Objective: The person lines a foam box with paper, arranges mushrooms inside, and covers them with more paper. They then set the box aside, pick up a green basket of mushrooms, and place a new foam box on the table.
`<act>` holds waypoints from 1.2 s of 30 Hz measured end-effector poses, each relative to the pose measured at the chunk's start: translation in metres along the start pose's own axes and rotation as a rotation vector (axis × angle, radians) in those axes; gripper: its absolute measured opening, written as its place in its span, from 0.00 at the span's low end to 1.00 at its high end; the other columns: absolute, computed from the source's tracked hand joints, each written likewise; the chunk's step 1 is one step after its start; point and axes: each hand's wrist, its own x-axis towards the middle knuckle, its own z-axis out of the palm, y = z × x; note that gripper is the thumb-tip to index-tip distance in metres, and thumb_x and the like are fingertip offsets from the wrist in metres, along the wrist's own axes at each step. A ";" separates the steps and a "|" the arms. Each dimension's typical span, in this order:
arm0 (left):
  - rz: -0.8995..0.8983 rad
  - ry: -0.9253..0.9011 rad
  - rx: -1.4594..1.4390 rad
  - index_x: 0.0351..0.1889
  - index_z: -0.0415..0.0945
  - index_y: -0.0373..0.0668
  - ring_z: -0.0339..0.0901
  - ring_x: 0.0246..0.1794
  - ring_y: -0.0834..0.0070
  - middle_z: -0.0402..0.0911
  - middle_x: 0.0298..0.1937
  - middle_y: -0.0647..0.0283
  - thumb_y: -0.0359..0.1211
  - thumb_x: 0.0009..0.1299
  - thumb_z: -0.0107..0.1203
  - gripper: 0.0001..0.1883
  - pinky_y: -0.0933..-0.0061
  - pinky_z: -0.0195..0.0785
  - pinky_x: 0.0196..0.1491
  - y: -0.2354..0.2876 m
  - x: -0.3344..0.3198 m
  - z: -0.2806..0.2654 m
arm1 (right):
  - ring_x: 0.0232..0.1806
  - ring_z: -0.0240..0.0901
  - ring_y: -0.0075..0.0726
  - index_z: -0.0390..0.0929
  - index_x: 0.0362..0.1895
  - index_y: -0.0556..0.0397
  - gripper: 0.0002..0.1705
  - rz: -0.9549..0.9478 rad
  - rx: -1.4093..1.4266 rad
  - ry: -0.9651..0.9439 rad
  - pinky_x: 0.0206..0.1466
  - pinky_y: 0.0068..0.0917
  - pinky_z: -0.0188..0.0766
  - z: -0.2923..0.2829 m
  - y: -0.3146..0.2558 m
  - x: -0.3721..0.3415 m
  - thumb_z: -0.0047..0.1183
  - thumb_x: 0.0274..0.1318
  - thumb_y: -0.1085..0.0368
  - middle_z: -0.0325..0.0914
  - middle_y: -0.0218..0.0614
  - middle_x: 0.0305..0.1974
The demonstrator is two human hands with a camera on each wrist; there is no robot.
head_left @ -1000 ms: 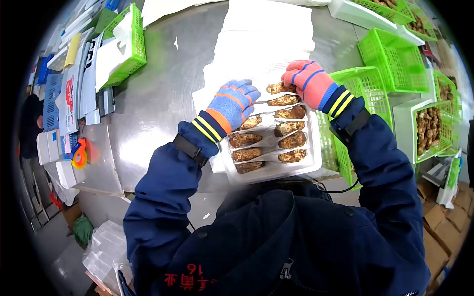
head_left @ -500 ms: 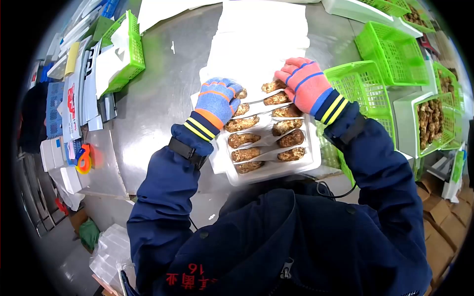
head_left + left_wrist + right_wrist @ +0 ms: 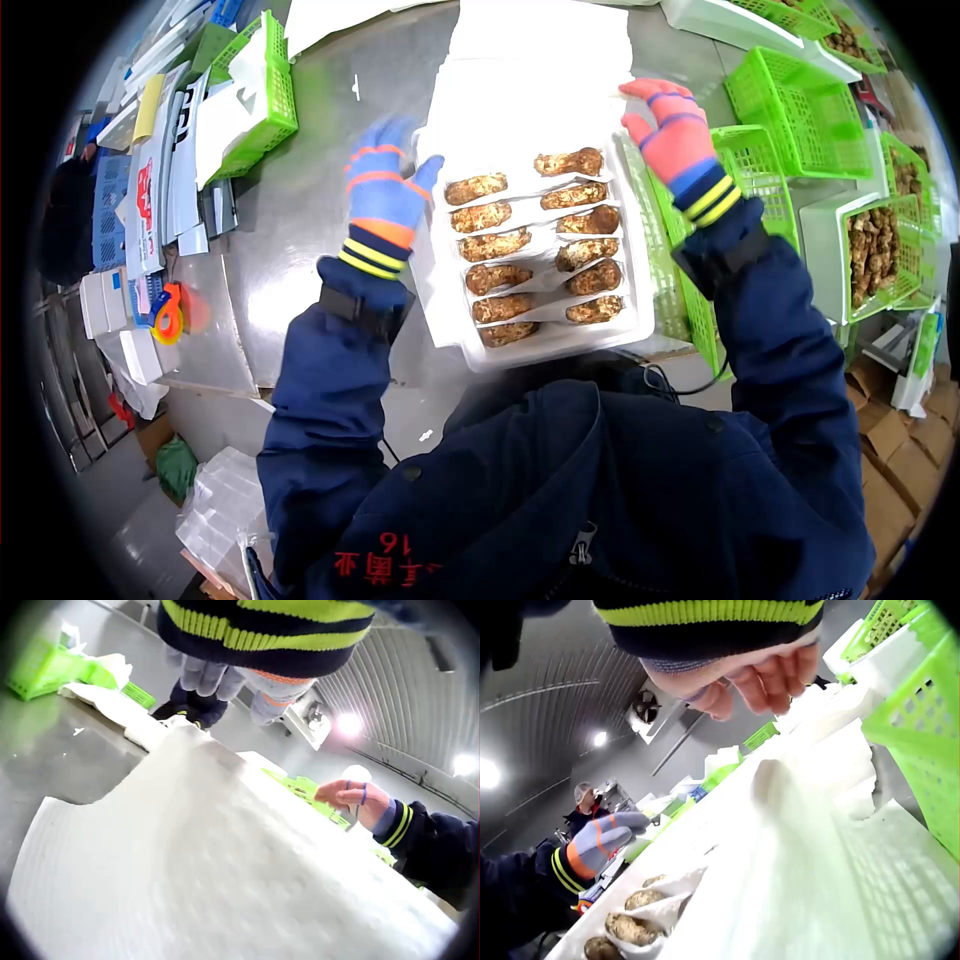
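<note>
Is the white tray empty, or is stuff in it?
Not empty: the white tray holds two columns of brown lumps. Whether more would fit, I cannot tell.

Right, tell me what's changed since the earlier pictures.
The blue-and-orange-gloved left hand let go of the knobbly brown far-left piece and moved left; the pink-and-blue-gloved right hand left the far-right piece and moved right and forward. The white rectangular tray stayed put.

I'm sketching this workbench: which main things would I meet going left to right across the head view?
Upper-left green basket, left hand, left column of mushrooms, right column of mushrooms, right hand, upper-right green basket.
</note>
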 end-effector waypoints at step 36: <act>-0.254 -0.194 0.094 0.23 0.74 0.46 0.71 0.44 0.57 0.74 0.37 0.53 0.39 0.48 0.65 0.12 0.60 0.66 0.47 0.013 -0.011 0.035 | 0.54 0.64 0.51 0.71 0.45 0.52 0.23 -0.242 -0.048 0.222 0.56 0.46 0.60 -0.007 -0.049 -0.011 0.54 0.38 0.65 0.68 0.43 0.54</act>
